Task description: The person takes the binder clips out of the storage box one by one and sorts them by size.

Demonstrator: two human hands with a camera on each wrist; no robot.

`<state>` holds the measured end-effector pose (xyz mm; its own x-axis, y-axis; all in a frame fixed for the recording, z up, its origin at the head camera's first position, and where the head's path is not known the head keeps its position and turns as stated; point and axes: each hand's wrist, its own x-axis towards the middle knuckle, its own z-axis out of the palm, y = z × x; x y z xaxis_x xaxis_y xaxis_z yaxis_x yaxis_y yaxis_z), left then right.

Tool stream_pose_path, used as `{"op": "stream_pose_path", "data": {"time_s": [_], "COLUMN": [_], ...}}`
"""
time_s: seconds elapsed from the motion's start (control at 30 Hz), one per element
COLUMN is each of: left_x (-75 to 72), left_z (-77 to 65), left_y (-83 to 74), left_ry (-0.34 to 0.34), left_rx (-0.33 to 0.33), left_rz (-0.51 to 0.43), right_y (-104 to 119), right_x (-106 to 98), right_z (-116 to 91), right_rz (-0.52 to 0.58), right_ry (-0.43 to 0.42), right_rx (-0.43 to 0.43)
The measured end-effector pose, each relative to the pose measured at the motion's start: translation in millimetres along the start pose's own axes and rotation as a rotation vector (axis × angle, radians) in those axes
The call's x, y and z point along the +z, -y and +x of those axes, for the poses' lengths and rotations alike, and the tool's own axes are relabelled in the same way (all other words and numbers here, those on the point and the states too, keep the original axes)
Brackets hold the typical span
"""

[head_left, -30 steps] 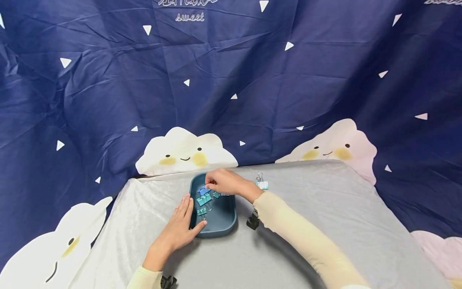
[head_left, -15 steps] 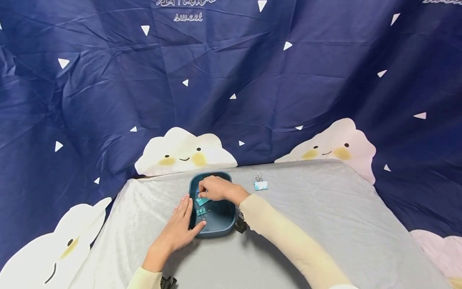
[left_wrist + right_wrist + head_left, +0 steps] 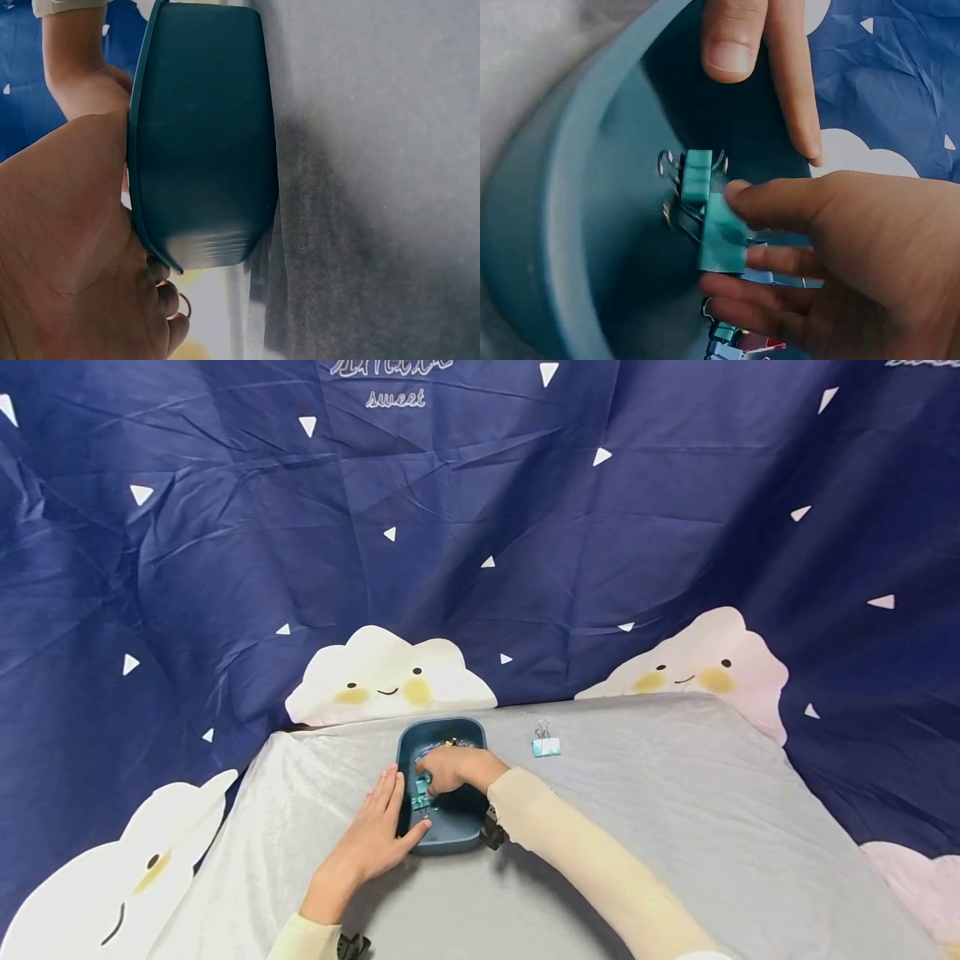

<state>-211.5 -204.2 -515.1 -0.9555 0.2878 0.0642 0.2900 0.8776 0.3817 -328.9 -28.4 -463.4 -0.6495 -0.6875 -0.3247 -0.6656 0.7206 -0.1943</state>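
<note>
A dark teal box [image 3: 450, 846] with rounded corners stands on the grey cloth. My left hand [image 3: 371, 827] rests along its left rim with straight fingers, thumb reaching over the front corner. Inside the box is my right hand [image 3: 453, 768]. In the right wrist view, its thumb and fingers [image 3: 727, 289] pinch a teal binder clip [image 3: 724, 236] at opposite edges. A smaller teal binder clip [image 3: 697, 180] lies right beside that one, wire handles spread. More small clips [image 3: 724, 346] lie further along the box floor, partly hidden by the right fingers.
A light blue and white binder clip [image 3: 546, 747] stands on the cloth right of the box, handles up. Grey cloth [image 3: 675, 793] covers the table. Behind its back edge hangs a dark blue curtain [image 3: 525, 527] with clouds and white triangles.
My right hand has moved left and toward the front inside the box, from the blue clip near the back to the teal clips. The left hand keeps its place on the rim.
</note>
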Motion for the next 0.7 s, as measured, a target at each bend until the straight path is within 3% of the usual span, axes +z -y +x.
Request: {"op": "stream_pose_path", "data": {"time_s": [0.23, 0.33, 0.47, 0.7], "left_x": [0.7, 0.2, 0.1, 0.9], "left_z": [-0.2, -0.4, -0.5, 0.0], "left_y": [0.2, -0.1, -0.6, -0.7], "left_ry": [0.001, 0.008, 0.012, 0.006], "left_rx": [-0.001, -0.008, -0.011, -0.010], "left_rz": [-0.003, -0.010, -0.010, -0.009], "right_y": [-6, -10, -12, -15], "right_x": [3, 4, 3, 1], "right_z": [-6, -7, -10, -8], "right_rz": [0.075, 0.115, 0.134, 0.014], "right_ry": [0.142, 0.160, 0.127, 0.007], "right_rx": [0.044, 0.040, 0.038, 0.006]}}
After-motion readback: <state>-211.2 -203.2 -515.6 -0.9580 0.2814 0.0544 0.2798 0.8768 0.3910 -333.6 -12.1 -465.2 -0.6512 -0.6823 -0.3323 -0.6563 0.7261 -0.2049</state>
